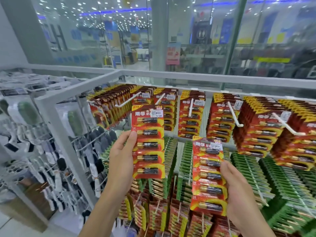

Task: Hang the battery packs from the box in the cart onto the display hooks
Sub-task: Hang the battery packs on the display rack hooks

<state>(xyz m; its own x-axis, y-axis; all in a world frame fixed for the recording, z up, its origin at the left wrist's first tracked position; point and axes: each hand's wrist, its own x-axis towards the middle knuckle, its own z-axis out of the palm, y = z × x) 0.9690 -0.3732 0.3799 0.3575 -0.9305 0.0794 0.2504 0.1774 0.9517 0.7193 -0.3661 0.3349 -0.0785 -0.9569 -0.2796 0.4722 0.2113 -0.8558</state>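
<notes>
My left hand (122, 156) holds one red battery pack (148, 141) upright by its left edge, its top just below the tip of a white display hook (128, 100). Lower and to the right, my right hand (237, 190) grips a stack of red battery packs (207, 175) by the right side. White hooks (233, 113) in the top row carry rows of the same red packs (220, 120). The cart and box are out of view.
Green battery packs (248, 168) fill the hooks of the row below, and more red packs (159, 216) hang lower down. A grey metal frame (171, 76) tops the rack. Socks hang on wire racks (51, 159) at the left. Glass panels stand behind.
</notes>
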